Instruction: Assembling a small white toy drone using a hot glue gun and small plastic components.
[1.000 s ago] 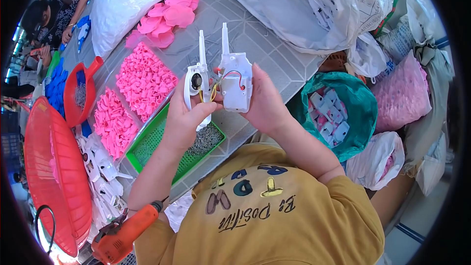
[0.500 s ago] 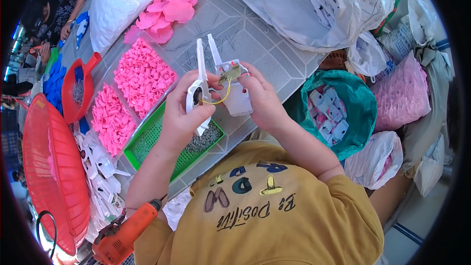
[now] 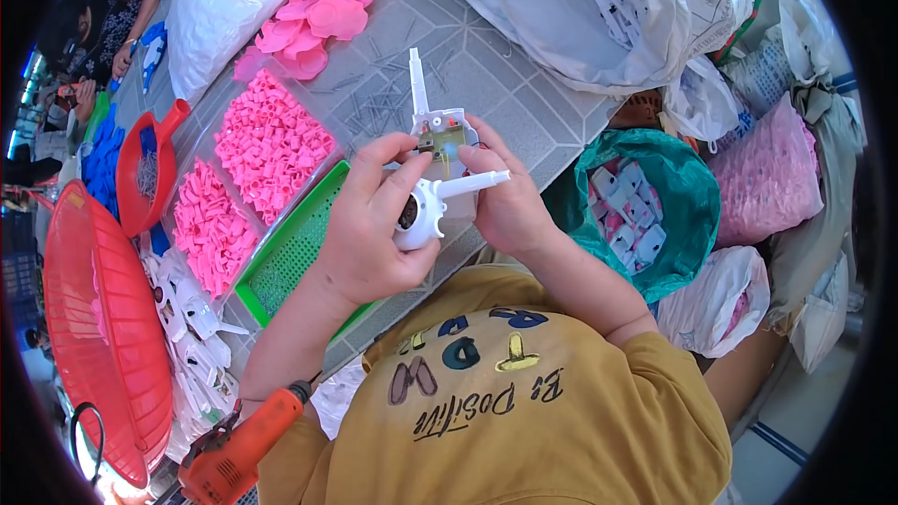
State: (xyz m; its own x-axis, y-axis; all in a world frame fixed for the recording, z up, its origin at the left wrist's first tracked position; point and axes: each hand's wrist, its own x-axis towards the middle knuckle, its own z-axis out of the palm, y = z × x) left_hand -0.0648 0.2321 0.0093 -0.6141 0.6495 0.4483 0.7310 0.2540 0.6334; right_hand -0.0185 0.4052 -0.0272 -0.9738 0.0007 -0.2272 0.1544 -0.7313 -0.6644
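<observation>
My left hand [image 3: 360,238] is closed around a white plastic shell half [image 3: 428,213] with a dark round part in it and a long prong pointing right. Its fingertips also reach the edge of a small circuit board [image 3: 449,142]. That board sits in the other white casing half [image 3: 419,84], whose prong points away from me. My right hand [image 3: 513,210] grips this casing from the right, thumb near the board. A thin yellow wire shows between the two halves, largely hidden by my fingers.
Left of my hands are a green basket [image 3: 281,266] and pink parts [image 3: 271,145] in a clear tray. An orange power drill [image 3: 245,444] lies by my left forearm. Loose screws [image 3: 374,98] lie farther back. A teal bag [image 3: 692,192] holding white casings stands right.
The shell half in my left hand has turned, its prong swinging from pointing away to pointing right, and has come in front of the other casing. My left fingers now reach the circuit board.
</observation>
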